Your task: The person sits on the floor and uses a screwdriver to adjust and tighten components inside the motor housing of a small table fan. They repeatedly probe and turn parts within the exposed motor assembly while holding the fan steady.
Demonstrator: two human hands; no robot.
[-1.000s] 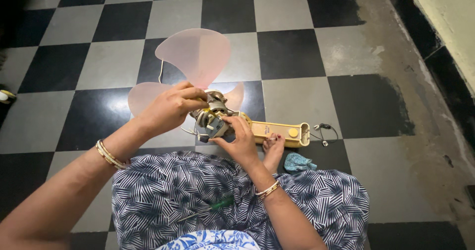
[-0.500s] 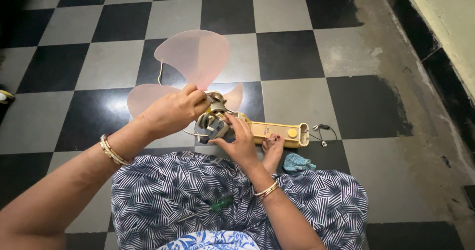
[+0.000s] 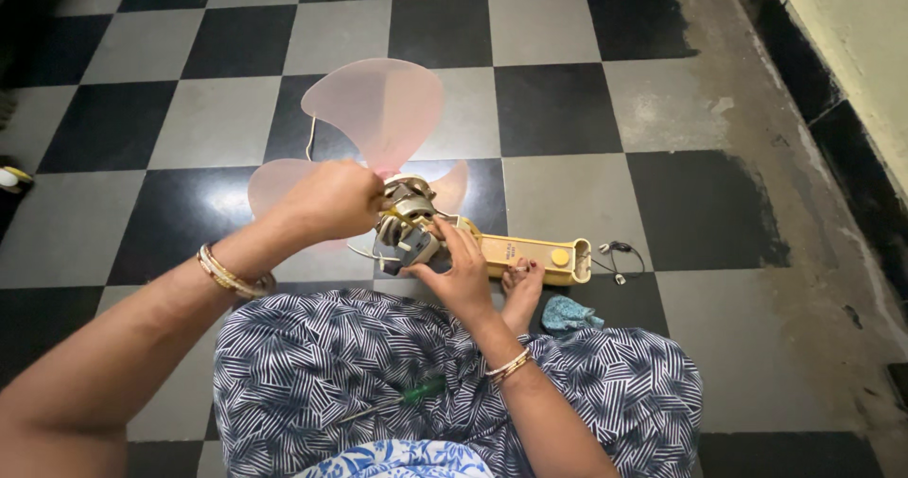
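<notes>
A small fan lies on the checkered floor, its casing off. Its pale pink translucent blade (image 3: 378,119) points away from me, and the bare metal motor (image 3: 405,227) sits behind it. The yellow base (image 3: 534,256) stretches to the right. My left hand (image 3: 326,202) is closed around the hub beside the motor. My right hand (image 3: 454,270) grips the motor from below and to the right. A green-handled screwdriver (image 3: 407,395) rests on my lap, on the blue and white patterned cloth.
A blue crumpled rag (image 3: 569,313) lies beside my bare foot (image 3: 520,289). A short black cable (image 3: 619,256) trails from the base's right end. A pale wall with a dark skirting (image 3: 851,81) runs along the right.
My left hand has shifted slightly up and left along the hub; the fan has barely moved. My right hand stays on the motor.
</notes>
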